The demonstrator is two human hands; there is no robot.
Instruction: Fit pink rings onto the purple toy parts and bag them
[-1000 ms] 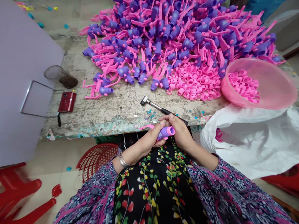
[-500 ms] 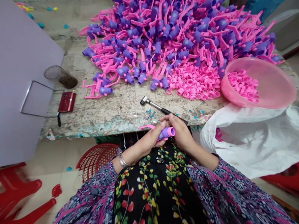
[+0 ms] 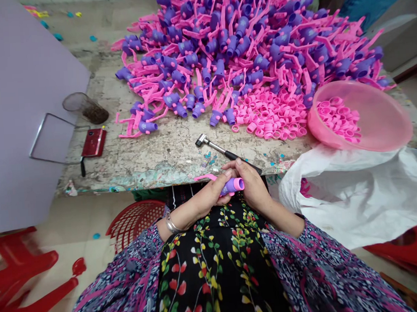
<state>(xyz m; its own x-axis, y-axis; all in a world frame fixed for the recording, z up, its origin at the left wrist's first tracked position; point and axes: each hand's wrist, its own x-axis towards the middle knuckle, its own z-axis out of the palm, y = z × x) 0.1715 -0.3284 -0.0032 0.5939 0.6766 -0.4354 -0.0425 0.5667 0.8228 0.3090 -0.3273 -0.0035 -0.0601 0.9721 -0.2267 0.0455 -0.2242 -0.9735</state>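
Note:
Both hands meet just below the table's front edge, over my lap. My left hand [image 3: 211,196] grips a purple plastic toy piece [image 3: 230,186] with a pink handle sticking out to the left. My right hand [image 3: 253,184] is closed on the pink ring at the piece's right end, its fingers curled over the top. A small hammer [image 3: 218,148] lies on the table just beyond my hands. Farther back sits a large heap of purple-and-pink pieces [image 3: 244,45] and a pile of loose pink rings [image 3: 271,117].
A pink bowl [image 3: 383,122] with rings stands at the table's right edge, above a white sack [image 3: 359,198]. A red phone [image 3: 93,142], a mesh cup [image 3: 83,107] and a grey board [image 3: 17,92] are on the left. A red basket [image 3: 135,221] and red stools stand on the floor.

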